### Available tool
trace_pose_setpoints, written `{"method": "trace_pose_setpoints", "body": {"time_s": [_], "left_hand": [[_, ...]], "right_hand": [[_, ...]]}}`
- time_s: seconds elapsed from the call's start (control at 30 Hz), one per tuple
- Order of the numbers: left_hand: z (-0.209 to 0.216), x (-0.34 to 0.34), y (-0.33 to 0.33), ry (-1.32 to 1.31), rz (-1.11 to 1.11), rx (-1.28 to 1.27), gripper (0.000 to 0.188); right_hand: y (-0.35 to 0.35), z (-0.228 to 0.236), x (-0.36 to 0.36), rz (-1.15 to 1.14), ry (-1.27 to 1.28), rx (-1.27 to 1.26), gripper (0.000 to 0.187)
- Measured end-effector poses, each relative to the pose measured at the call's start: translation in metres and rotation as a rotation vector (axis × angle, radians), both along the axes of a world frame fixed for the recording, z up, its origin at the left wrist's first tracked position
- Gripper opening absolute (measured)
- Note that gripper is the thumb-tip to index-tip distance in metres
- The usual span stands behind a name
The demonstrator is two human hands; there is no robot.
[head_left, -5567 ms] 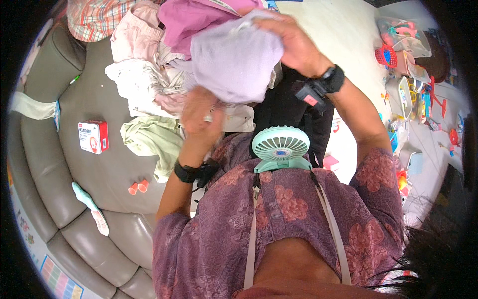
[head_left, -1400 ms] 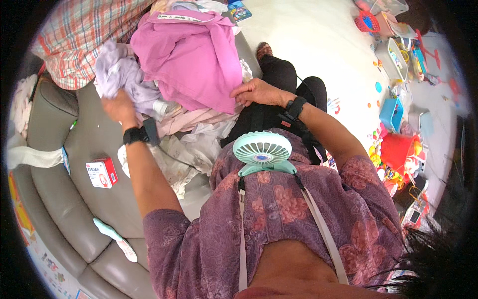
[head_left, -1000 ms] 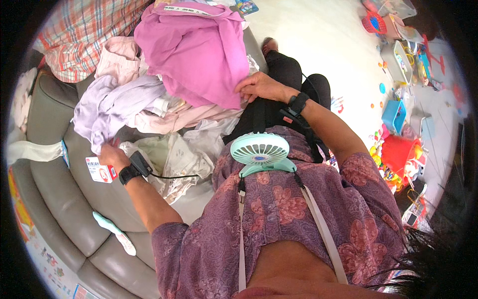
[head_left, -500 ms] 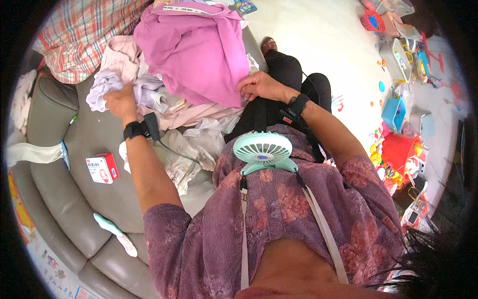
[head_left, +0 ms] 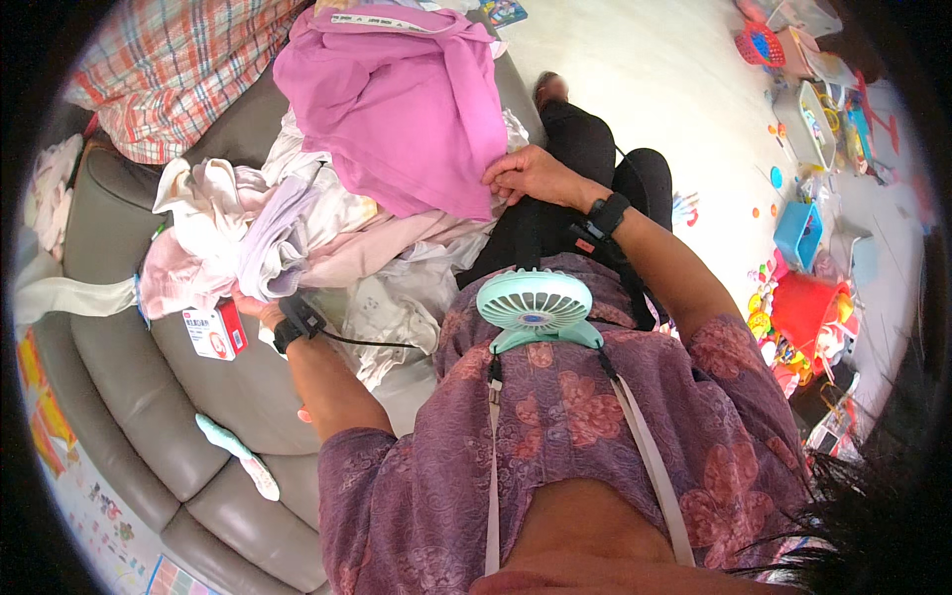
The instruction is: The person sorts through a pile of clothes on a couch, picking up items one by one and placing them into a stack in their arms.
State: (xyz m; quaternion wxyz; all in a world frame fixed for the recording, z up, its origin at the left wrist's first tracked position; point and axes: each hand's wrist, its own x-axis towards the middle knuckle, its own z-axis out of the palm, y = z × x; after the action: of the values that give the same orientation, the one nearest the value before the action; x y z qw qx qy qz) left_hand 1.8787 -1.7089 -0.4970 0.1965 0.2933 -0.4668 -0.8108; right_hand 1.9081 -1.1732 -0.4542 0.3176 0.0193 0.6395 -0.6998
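A large orchid-pink garment (head_left: 397, 119) with a printed waistband is spread over the clothes pile at the sofa's edge. My right hand (head_left: 540, 178) is closed on its near right corner, beside my thigh. My left hand (head_left: 260, 311) is at the near end of a lavender garment (head_left: 266, 238), its fingers partly hidden under the cloth. Beside the lavender piece, a bunched pale pink and cream garment (head_left: 193, 253) reaches over to a red-and-white box (head_left: 214, 332). White clothes (head_left: 387, 317) lie to the right of my left wrist.
The grey leather sofa (head_left: 149, 382) curves along the left, with a mint-and-white sock-like item (head_left: 238, 456) on its seat. Plaid cloth (head_left: 183, 79) fills the far left. A mint neck-hung fan (head_left: 535, 302) hangs at my chest. Toys, a red bucket (head_left: 808, 312) and a blue basket (head_left: 798, 233) occupy the floor at right.
My left hand has come nearer to me, pulling the lavender cloth with it. The pale pink and cream garment now spreads left to the box. My right hand keeps its hold.
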Motion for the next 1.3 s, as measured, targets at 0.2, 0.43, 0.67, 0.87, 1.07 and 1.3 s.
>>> {"method": "trace_pose_setpoints", "body": {"time_s": [0.2, 0.43, 0.67, 0.87, 1.07, 1.3], "left_hand": [[-0.003, 0.006, -0.016, 0.031, -0.023, -0.016, 0.039], [0.050, 0.000, 0.028, 0.004, -0.107, 0.045, 0.042], [0.049, -0.021, 0.027, 0.203, -0.147, -0.028, 0.043], [0.097, -0.037, 0.103, -0.302, -0.103, -0.674, 0.042], [0.136, -0.053, 0.137, 0.099, 0.258, -1.515, 0.036], [0.099, -0.092, 0.170, -0.271, -0.164, -1.839, 0.053]], "right_hand": [[-0.001, -0.001, -0.002, 0.028, 0.041, 0.026, 0.017], [0.002, 0.016, -0.011, 0.053, -0.072, 0.052, 0.017], [-0.008, 0.050, -0.031, 0.340, 0.040, 0.184, 0.020], [-0.011, 0.033, -0.023, 0.305, 0.040, 0.174, 0.020], [-0.001, 0.010, -0.005, 0.199, 0.005, 0.128, 0.018], [-0.005, 0.010, -0.004, 0.133, 0.025, 0.138, 0.017]]}}
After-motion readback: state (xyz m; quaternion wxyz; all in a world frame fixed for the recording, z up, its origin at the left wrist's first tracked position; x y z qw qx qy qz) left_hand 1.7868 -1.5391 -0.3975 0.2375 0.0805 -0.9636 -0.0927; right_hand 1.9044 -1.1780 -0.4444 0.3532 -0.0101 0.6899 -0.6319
